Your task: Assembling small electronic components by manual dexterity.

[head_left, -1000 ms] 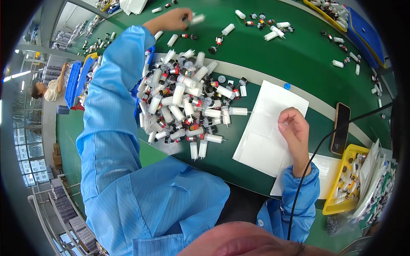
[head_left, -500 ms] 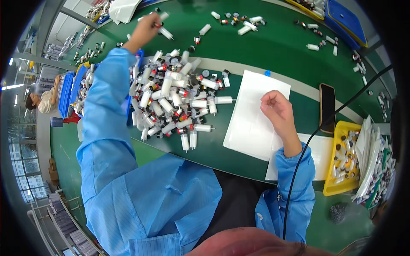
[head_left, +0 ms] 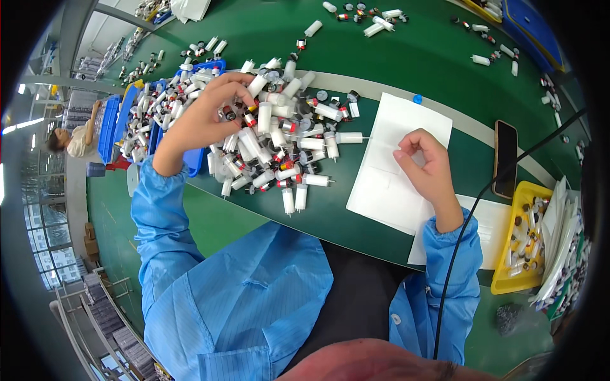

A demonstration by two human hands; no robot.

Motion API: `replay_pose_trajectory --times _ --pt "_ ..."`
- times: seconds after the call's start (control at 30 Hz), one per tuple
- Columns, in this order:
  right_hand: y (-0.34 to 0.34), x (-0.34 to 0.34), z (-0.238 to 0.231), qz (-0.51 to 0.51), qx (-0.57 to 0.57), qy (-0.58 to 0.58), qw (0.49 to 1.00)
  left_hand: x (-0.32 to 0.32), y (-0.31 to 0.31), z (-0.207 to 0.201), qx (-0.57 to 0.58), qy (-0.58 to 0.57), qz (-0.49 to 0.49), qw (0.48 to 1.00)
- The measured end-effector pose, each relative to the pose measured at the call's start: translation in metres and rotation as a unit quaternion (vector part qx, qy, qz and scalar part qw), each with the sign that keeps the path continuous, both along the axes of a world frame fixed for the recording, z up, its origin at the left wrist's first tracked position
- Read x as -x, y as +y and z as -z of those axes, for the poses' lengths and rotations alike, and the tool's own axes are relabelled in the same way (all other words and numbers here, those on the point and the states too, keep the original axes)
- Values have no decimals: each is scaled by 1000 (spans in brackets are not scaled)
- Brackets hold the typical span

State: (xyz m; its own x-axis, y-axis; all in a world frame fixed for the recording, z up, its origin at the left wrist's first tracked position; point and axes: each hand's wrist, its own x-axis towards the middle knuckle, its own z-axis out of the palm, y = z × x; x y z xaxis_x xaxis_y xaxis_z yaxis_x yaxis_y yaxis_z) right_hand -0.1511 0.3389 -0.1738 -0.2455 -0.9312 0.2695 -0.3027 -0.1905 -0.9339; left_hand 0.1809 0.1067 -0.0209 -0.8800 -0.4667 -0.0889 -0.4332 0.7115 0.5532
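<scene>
A heap of small white plastic cylinders (head_left: pixel 264 117), many with black or red end fittings and some with thin pins, lies on the green table. My left hand (head_left: pixel 206 117) is at the heap's left side, thumb and fingers curled round a small dark-capped part (head_left: pixel 229 113); the rest of that part is hidden. Over a white sheet of paper (head_left: pixel 384 184), my right hand (head_left: pixel 427 164) hovers with fingers curled and thumb tip close to the index finger. Nothing shows in it.
Blue trays (head_left: pixel 196 162) of similar parts stand left of the heap. A phone (head_left: pixel 505 159), a black cable (head_left: pixel 467 222) and a yellow tray (head_left: pixel 513 270) are at the right. Loose cylinders (head_left: pixel 313 28) lie across the far table. A person (head_left: pixel 79 141) sits far left.
My left hand has come back from the far left to the heap; the loose cylinders beside it there are gone from that spot. My right hand stays over the paper. The view has shifted slightly.
</scene>
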Motion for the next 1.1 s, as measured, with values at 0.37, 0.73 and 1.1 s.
replay_pose_trajectory --times 0.37,0.73,1.1 --pt "-1 -2 -5 9 8 20 1000 166 -126 1 -21 -79 2 997" --pt "2 4 -3 -14 20 19 1000 324 -191 116 127 -227 9 966" --pt "2 4 1 9 4 14 1000 291 -150 49 96 -97 164 977"
